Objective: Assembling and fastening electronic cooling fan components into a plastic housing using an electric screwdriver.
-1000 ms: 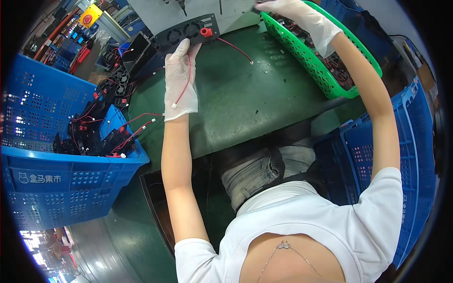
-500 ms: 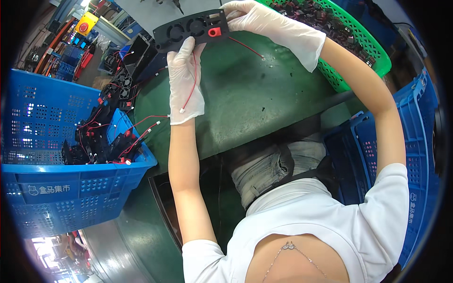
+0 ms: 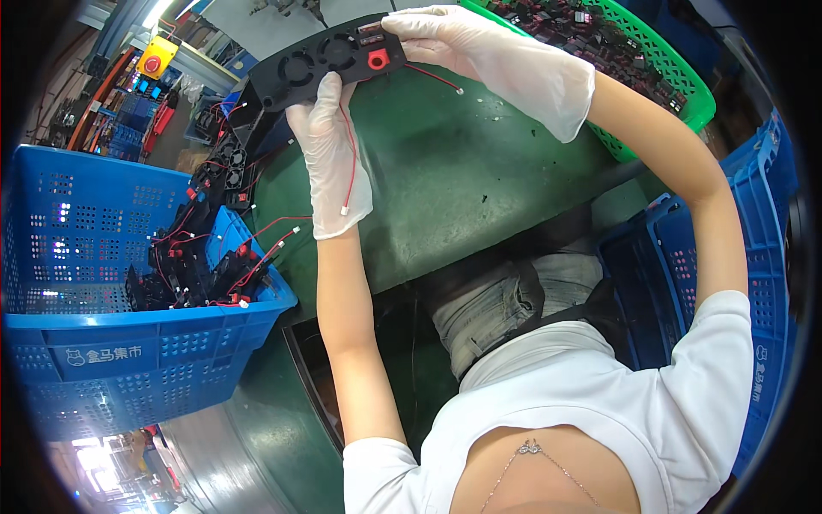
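A black plastic panel with two round fans (image 3: 315, 67) is held up over the far side of the green table. A red socket-like part sits near its right end, beside small slots. My left hand (image 3: 327, 141), in a white glove, grips the lower edge, thumb on the front face and the other fingers mostly hidden behind. At the right end of the panel, my gloved right hand (image 3: 479, 51) closes on the edge. Thin red wires with white plugs hang from the panel; one wire (image 3: 353, 163) lies across my left glove, another (image 3: 435, 77) sticks out to the right.
A blue perforated crate (image 3: 154, 317) on the left holds several black fan parts (image 3: 193, 270) with red wires. Back right, a green basket (image 3: 629, 81) is full of small dark pieces. More blue crates (image 3: 728, 248) stand by my right arm. A yellow box with red button (image 3: 156, 56) is far left.
The panel has shifted a little left and tilts more, its left end lower, with both hands still on it. The whole view has also moved slightly.
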A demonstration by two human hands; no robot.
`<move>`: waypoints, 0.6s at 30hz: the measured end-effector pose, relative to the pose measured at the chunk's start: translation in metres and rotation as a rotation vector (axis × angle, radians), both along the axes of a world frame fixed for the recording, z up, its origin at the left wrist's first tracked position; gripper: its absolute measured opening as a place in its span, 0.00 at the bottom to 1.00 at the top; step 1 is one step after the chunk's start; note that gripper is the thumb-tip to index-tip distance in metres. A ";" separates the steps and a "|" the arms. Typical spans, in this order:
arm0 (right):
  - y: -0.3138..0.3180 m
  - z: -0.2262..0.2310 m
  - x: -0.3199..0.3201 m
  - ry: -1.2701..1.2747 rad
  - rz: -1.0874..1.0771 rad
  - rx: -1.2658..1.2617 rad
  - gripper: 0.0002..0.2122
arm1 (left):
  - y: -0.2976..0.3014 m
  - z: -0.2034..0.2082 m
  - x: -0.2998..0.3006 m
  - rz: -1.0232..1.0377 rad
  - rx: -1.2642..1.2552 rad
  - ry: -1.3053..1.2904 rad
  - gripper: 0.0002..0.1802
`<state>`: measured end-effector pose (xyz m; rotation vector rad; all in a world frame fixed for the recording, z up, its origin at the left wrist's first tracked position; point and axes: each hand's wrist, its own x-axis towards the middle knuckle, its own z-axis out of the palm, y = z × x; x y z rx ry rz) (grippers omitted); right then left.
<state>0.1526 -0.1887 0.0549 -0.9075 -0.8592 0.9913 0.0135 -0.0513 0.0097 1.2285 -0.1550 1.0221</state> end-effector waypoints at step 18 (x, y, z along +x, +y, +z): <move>-0.009 0.003 -0.001 0.095 -0.086 0.010 0.15 | -0.012 -0.003 0.005 0.065 -0.007 0.087 0.18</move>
